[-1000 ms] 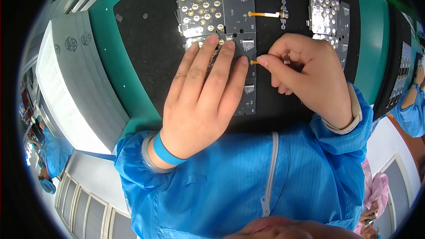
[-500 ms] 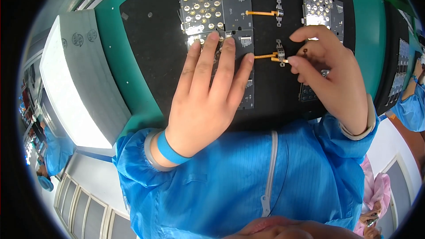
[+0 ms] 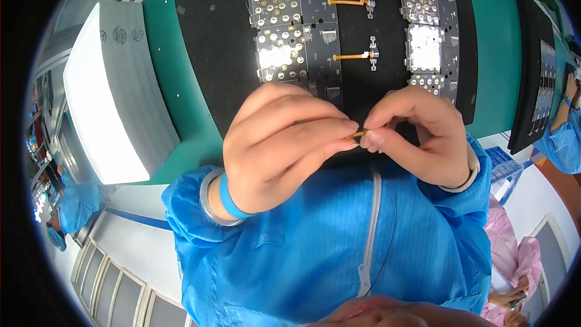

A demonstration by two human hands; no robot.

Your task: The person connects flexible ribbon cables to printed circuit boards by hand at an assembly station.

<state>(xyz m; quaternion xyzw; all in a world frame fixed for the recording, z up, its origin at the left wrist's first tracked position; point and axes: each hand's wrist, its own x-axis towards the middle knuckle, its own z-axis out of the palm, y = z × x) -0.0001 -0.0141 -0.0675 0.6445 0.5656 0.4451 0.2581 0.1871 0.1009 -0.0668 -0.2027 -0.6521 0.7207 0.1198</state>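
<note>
Close in front of my body, my left hand [image 3: 281,139] and my right hand [image 3: 423,136] meet fingertip to fingertip. Both pinch a narrow orange flex cable [image 3: 357,135]; most of it is hidden by the fingers. Beyond them lies a panel of dark circuit boards [image 3: 321,33] with round shiny pads, its near part covered by my left hand. Two orange flex cables, an upper one [image 3: 348,2] and a lower one [image 3: 351,57], stick out from its right edge. Each ends in a small metal part, the upper connector [image 3: 370,2] and the lower connector [image 3: 373,54].
Another circuit board panel [image 3: 425,48] lies to the right on the black mat [image 3: 212,42], partly behind my right hand. A white foam-like block [image 3: 130,85] stands at left on the green table [image 3: 493,72]. At far right, another person's hand [image 3: 570,91] is beside more boards.
My left hand has lifted off the left panel and closed. My right hand has moved down and left from beside the lower connector. Both hands now meet at the cable.
</note>
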